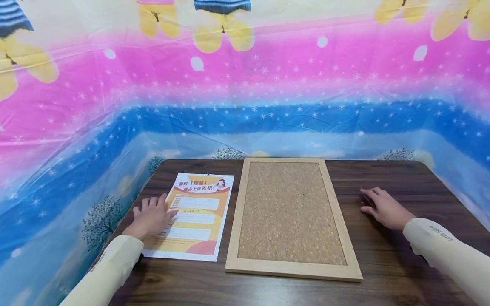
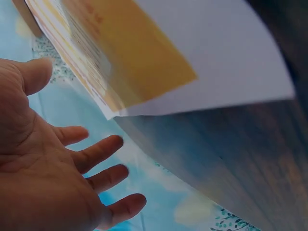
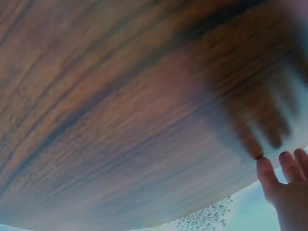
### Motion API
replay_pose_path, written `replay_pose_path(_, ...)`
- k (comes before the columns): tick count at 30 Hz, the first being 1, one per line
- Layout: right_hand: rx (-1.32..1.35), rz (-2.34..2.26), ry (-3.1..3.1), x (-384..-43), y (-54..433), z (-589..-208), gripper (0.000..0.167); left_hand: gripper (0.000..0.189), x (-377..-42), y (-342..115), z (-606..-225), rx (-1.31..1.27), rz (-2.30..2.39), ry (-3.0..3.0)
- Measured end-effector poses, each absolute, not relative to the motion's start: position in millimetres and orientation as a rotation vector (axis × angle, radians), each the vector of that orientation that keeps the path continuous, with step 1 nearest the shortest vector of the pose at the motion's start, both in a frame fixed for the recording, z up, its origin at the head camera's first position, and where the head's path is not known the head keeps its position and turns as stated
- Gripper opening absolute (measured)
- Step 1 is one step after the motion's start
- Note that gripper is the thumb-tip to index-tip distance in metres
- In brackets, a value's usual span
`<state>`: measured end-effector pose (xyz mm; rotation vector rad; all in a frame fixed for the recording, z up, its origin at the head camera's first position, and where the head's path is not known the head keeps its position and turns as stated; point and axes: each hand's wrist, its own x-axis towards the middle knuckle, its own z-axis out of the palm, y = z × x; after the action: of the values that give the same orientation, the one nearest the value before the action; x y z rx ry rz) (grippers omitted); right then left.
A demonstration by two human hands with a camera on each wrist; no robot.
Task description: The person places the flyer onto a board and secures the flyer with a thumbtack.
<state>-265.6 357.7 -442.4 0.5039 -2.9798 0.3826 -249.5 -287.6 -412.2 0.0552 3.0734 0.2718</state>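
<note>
By the worktop's left edge (image 1: 164, 175), my spread, empty left hand (image 1: 150, 217) should steady the poster (image 1: 197, 219) lightly; right hand (image 1: 388, 210), I can't tell.

The board (image 1: 289, 212) is matt, rough-looking cork in a smooth pale-wood frame (image 1: 292, 269); the poster (image 1: 195, 219) is paper. The table (image 1: 183, 284) has a wood-grain finish (faintly glossy nearest the camera); the backdrop (image 1: 245, 70) looks like creased cloth.

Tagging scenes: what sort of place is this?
Probably a small makeshift staging area: a wood-grain table with a printed backdrop around it, a corkboard and a flyer laid out.
</note>
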Motion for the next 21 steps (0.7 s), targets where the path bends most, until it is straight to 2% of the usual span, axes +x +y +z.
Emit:
replay_pose_path(9,0.517,0.429,-2.921,-266.9,360.7,-437.6,0.023,0.064,-255.7,-294.6,-412.6,-0.063,0.262,3.01)
replay_pose_path(16,0.501,0.363,-2.931,-271.9,359.2,-438.8,0.017,0.051,-259.3,-293.5,-410.9,-0.124,0.287,2.968)
replay_pose_path(21,0.459,0.368,-2.935,-276.7,359.0,-441.6,0.013,0.051,-263.7,-294.9,-411.9,-0.141,0.279,2.923)
